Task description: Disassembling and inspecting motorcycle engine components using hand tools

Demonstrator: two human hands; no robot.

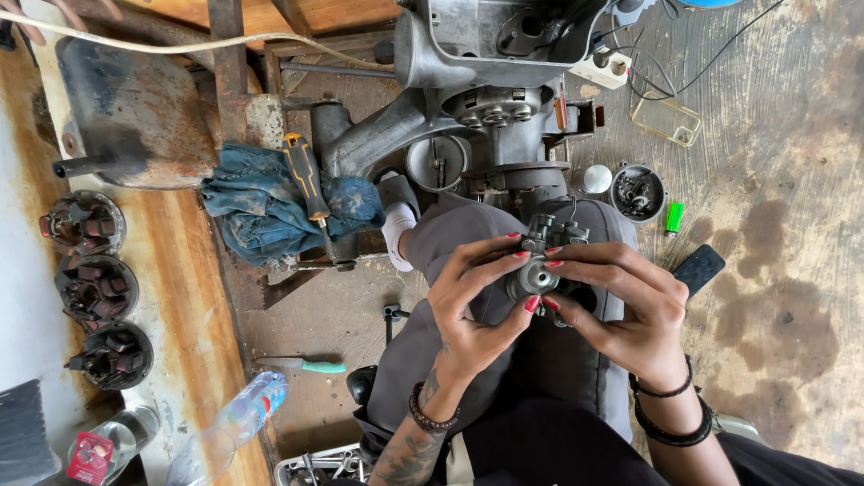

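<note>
Holding a grey carburetor (538,270) over the lap; left hand (477,301) and right hand (630,310) grips clamped on it.

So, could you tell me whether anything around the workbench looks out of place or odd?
Mostly ordinary workshop clutter, but a clear plastic bottle lies tipped on its side at the wooden bench's edge, and a green-handled screwdriver lies loose on the floor. Both hands, left and right, hold the small grey carburettor over the lap.

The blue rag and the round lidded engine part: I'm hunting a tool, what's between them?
In the head view, a yellow-and-black-handled screwdriver lies across the blue rag, left of the round engine part.
</note>
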